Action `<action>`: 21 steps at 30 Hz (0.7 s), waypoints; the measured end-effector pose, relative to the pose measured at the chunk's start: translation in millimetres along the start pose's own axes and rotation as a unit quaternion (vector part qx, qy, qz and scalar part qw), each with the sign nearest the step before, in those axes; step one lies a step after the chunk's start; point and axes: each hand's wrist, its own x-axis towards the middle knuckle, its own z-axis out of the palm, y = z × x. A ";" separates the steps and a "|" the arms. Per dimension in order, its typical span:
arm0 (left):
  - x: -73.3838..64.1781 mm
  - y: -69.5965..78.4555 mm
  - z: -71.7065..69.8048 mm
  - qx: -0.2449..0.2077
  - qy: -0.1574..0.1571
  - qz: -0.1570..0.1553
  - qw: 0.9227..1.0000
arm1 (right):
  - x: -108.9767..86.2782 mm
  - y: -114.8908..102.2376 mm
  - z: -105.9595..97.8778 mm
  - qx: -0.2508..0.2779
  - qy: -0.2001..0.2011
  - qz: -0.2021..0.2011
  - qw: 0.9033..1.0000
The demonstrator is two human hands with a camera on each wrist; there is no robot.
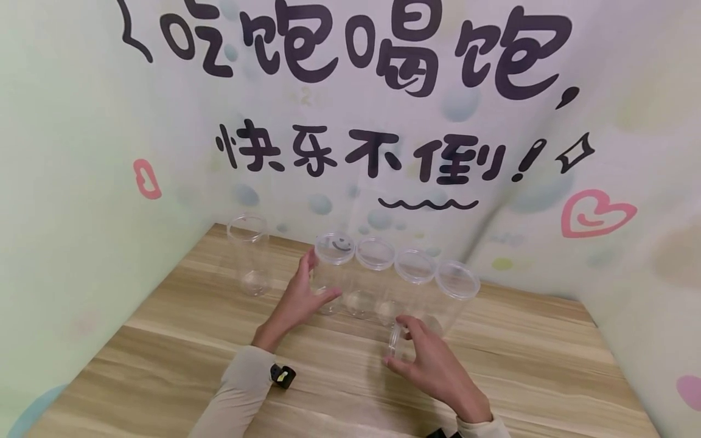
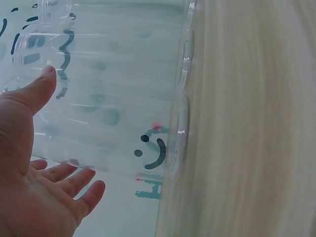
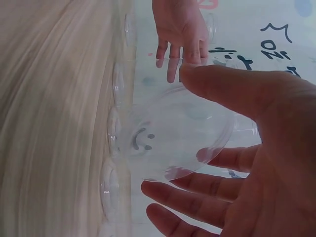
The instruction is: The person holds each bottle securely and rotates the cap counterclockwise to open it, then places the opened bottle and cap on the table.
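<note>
Four clear plastic cups stand side by side in a row along the wall, with thick, lid-like round rims. My left hand [image 1: 298, 296] is around the leftmost cup [image 1: 334, 277] of that row, thumb in front and fingers at its far left side. In the left wrist view, the thumb overlaps the cup and the fingertips lie along its lower side [image 2: 94, 155]. My right hand [image 1: 435, 364] pinches a clear round lid [image 1: 394, 340] on edge between thumb and fingers, in front of the row's right part. The lid's disc [image 3: 173, 118] faces the right wrist camera.
A single clear cup [image 1: 249, 258] with a thin rim stands apart at the back left of the wooden table [image 1: 181, 365]. A printed wall covering [image 1: 361, 201] rises right behind the row. Side walls border the table left and right.
</note>
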 end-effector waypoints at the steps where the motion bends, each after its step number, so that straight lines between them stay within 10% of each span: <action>1: 0.3 -0.5 0.6 -0.001 0.001 0.003 1.000 | 0.2 0.3 0.6 0.000 -0.001 -0.001 1.000; 21: 0.9 -4.6 6.4 -0.004 0.033 0.029 0.999 | 2.4 5.9 9.3 -0.011 -0.011 -0.030 0.999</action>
